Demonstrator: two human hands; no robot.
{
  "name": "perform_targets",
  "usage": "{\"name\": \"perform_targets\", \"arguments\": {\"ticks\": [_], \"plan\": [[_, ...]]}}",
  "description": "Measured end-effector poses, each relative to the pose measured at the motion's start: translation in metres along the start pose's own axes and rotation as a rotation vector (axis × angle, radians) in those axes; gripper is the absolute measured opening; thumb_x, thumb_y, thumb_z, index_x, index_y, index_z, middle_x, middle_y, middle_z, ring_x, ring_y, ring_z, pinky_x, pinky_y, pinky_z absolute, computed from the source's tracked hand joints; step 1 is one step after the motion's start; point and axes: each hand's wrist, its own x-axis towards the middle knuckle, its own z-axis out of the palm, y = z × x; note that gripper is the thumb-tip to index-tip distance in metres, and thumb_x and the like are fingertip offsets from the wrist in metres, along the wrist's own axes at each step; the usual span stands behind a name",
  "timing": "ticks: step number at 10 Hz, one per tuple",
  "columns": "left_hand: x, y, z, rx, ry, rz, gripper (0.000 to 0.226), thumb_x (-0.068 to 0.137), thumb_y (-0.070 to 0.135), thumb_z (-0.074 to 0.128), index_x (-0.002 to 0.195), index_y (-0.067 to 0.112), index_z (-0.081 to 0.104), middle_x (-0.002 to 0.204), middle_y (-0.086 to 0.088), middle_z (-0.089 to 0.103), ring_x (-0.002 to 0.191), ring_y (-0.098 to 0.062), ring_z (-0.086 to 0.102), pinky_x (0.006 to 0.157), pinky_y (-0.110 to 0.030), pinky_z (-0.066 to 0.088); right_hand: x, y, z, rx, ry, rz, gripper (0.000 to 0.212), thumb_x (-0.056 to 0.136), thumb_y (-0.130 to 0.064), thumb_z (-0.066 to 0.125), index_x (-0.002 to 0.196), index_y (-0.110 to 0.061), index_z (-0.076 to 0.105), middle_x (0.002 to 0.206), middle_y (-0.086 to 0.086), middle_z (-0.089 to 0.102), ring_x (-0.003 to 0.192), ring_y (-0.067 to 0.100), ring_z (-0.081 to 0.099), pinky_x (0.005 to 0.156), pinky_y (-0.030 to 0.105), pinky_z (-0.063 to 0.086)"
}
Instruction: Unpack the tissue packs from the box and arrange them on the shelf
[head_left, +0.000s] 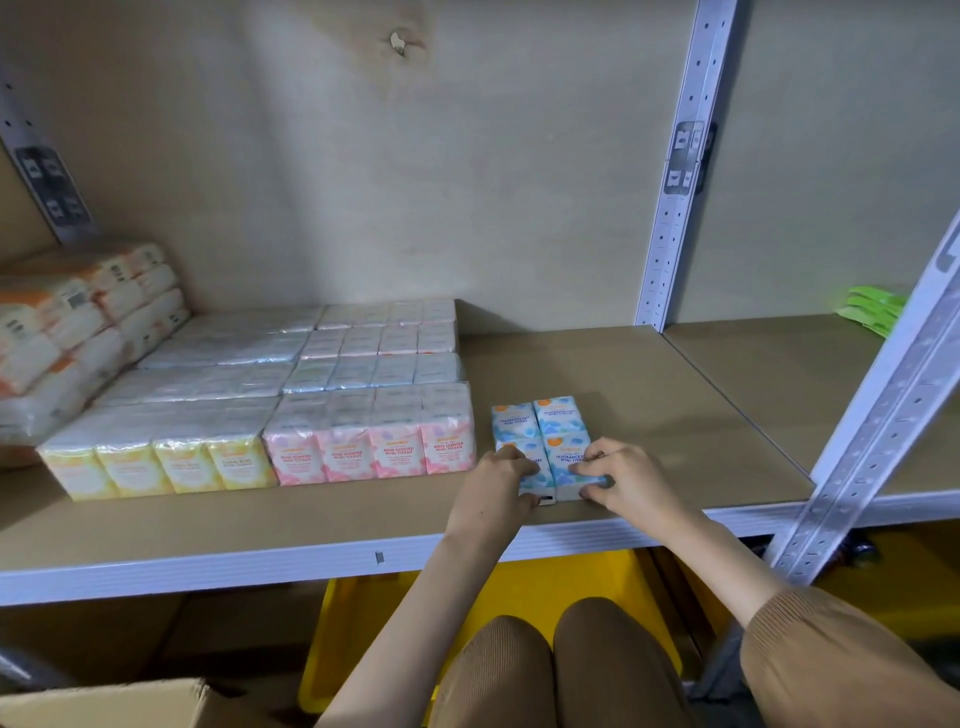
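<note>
Single head-worn wide-angle view, facing forward and slightly down onto the shelf board. Camera sits close to the shelf's front edge, above the person's knees, which fill the bottom centre. Back wall panel is straight ahead beyond the board. A perforated upright post rises right of centre, bowed by lens distortion. No second view to compare.
</note>
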Motion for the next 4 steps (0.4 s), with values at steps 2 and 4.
{"name": "perform_targets", "arguments": {"ticks": [2, 4], "plan": [[-0.0019, 0.0020, -0.0027, 0.029, 0.002, 0.007, 0.043, 0.091, 0.013, 0.057, 0.134, 0.010, 0.052, 0.137, -0.005, 0.050, 0.126, -0.020, 0.045, 0.103, -0.028, 0.040, -0.0027, -0.0011, 0.0000, -0.027, 0.013, -0.001, 0.037, 0.091, -0.020, 0.056, 0.127, -0.017, 0.057, 0.133, 0.000, 0.051, 0.121, 0.017, 0.049, 0.091, 0.024, 0.041], [-0.0063, 0.0045, -0.0098, 0.026, -0.019, 0.003, 0.048, 0.091, 0.018, 0.059, 0.137, 0.012, 0.047, 0.141, -0.003, 0.047, 0.129, -0.019, 0.045, 0.104, -0.030, 0.042, -0.0087, -0.0044, -0.0052, 0.015, 0.025, 0.012, 0.041, 0.090, -0.022, 0.057, 0.130, -0.014, 0.053, 0.137, -0.001, 0.050, 0.122, 0.016, 0.049, 0.095, 0.023, 0.041]]}}
